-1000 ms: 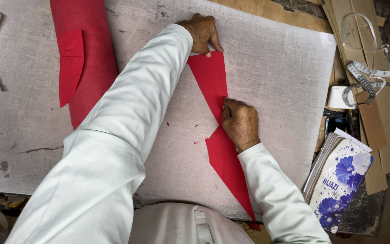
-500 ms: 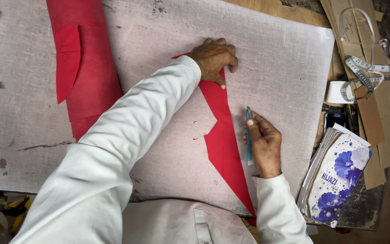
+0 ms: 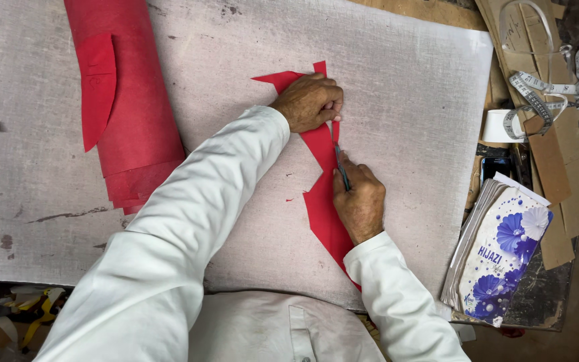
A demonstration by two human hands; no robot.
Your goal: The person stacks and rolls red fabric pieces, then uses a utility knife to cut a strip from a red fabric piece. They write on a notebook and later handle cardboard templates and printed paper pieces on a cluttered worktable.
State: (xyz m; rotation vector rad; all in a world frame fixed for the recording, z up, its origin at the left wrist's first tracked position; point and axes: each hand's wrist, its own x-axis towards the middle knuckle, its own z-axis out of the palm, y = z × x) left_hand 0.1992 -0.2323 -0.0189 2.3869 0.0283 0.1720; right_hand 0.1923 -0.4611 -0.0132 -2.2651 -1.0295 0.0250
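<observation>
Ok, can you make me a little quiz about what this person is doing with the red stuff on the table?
1. True or false: the left hand presses down on the red sheet.
2. What does the right hand hold? A) a thin dark tool B) a cup C) a brush
3. Fill in: the measuring tape lies at the ____ side of the table.

Key: 1 true. 2 A, the tool lies along the sheet's edge, and I cannot tell whether it is a blade or a pen. 3 right.
</observation>
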